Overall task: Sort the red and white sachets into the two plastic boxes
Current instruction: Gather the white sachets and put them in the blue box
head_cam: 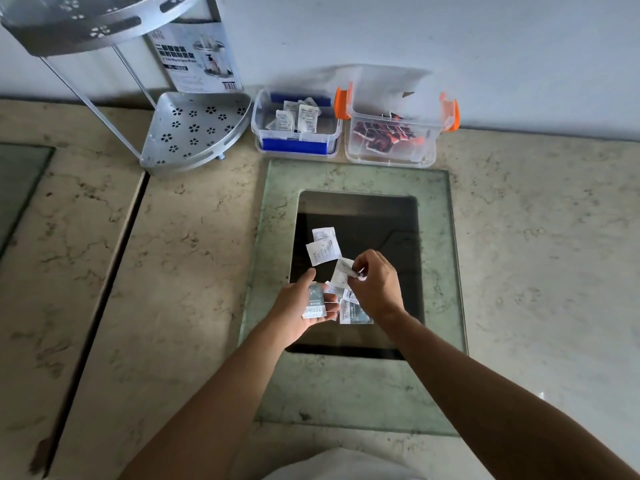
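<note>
Two clear plastic boxes stand against the far wall. The blue-latched box [259, 131] holds several white sachets [300, 118]. The orange-latched box [429, 147] on its right holds several red sachets [381, 135]. My left hand [298, 308] lies palm up over a dark glass panel [381, 223] and holds a white-and-grey sachet [315, 303]. My right hand [375, 284] pinches a white sachet [341, 275] between thumb and fingers. Two white sachets [323, 249] lie on the panel just beyond my hands, and a few more [353, 311] lie under them.
A metal corner rack [194, 129] with a perforated tray stands left of the boxes, its printed card [197, 57] leaning on the wall. The dark panel is set in a greenish glass frame [440, 271] within a marble counter [173, 271]. A dark seam [104, 292] runs down the counter's left side.
</note>
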A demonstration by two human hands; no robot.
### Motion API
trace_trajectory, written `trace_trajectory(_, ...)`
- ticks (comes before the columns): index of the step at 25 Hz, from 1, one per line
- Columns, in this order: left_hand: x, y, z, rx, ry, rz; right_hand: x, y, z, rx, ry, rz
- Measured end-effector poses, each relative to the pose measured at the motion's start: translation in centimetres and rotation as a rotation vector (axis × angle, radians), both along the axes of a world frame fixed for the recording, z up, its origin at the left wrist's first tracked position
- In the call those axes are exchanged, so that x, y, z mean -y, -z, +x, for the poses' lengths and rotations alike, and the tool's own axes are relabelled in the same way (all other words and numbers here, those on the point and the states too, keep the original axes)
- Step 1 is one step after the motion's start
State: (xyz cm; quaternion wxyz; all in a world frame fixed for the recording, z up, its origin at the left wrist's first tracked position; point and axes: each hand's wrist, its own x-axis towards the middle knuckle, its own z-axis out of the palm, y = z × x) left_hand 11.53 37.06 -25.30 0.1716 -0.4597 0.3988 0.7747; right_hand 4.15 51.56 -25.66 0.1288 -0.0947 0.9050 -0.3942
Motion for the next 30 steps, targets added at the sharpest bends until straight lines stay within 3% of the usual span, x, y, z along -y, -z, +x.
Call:
trace_trajectory(2, -0.3, -0.3, 0.0, -0.043, 0.009, 0.077, 0.0, -0.9, 1.7, 0.013, -0.255, -0.031)
trace_trajectory(4, -0.2, -0.3, 0.3, -0.064, 0.014, 0.077, -0.3, -1.1, 2.7, 0.147, -0.453, -0.053)
trace_trajectory(5, -0.2, -0.3, 0.5, -0.074, 0.011, 0.071, -0.4, -1.0, 2.7, 0.209, -0.429, -0.076)
trace_trajectory(7, 0.1, -0.3, 1.0, -0.08, -0.028, 0.052, -0.3, -0.5, 1.8, 0.206, -0.164, -0.089)
trace_trajectory(9, 0.5, -0.6, 1.6, -0.079, -0.067, 0.067, -0.2, 0.1, 0.4, 0.113, 0.068, 0.102)
trace_trajectory(13, 1.4, -0.1, 2.4, -0.02, -0.158, 0.089, 0.7, 1.0, -0.6, 0.203, -0.046, 0.432)
trace_trajectory(15, 1.6, 0.0, 2.5, -0.01, -0.148, 0.06, 1.1, 1.1, -0.8, 0.116, -0.053, 0.378)
trace_trajectory(18, 1.6, 0.0, 2.3, -0.014, -0.136, 0.052, 1.5, 0.3, -0.5, 0.06, -0.014, 0.082)
trace_trajectory(20, 1.5, -0.1, 1.9, -0.025, -0.141, 0.088, 1.6, -0.8, 0.6, 0.112, -0.172, -0.036)
trace_trajectory(23, 1.0, 0.0, 1.6, -0.038, -0.137, 0.081, 1.4, -1.3, 2.5, 0.256, -0.498, 0.004)
trace_trajectory(24, 1.0, 0.0, 1.7, -0.037, -0.138, 0.055, 1.2, -1.0, 2.5, 0.283, -0.456, -0.001)
trace_trajectory(26, 1.1, 0.1, 2.1, -0.024, -0.136, 0.012, 0.6, -0.4, 1.9, 0.204, -0.162, 0.003)
trace_trajectory(28, 1.4, 0.1, 2.5, -0.007, -0.146, 0.017, -0.4, 0.5, 1.1, 0.097, 0.035, 0.189)
trace_trajectory(30, 1.6, 0.0, 3.0, 0.013, -0.156, 0.041, -1.1, 1.0, 0.6, 0.131, 0.035, 0.411)
